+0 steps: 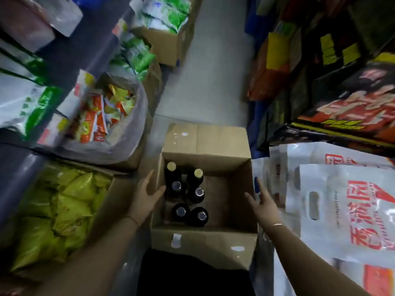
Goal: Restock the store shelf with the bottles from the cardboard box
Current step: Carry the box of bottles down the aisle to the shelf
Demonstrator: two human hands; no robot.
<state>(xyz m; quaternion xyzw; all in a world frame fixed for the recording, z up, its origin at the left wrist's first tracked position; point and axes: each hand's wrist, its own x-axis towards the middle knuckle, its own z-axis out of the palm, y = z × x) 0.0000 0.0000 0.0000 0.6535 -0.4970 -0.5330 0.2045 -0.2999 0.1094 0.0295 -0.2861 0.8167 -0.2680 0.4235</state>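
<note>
An open cardboard box stands on the aisle floor in front of me. Several dark bottles stand upright in its left half; two have gold caps, the others dark caps. The box's right half shows bare bottom. My left hand clasps the left wall, fingers outside and thumb over the rim beside the bottles. My right hand hovers at the right wall with fingers spread, thumb over the box and fingers outside. It holds nothing.
A box of yellow packets sits to the left, with a bag of snack packs behind it. White carrier bags lie to the right below shelves of dark packages. The grey aisle floor runs ahead.
</note>
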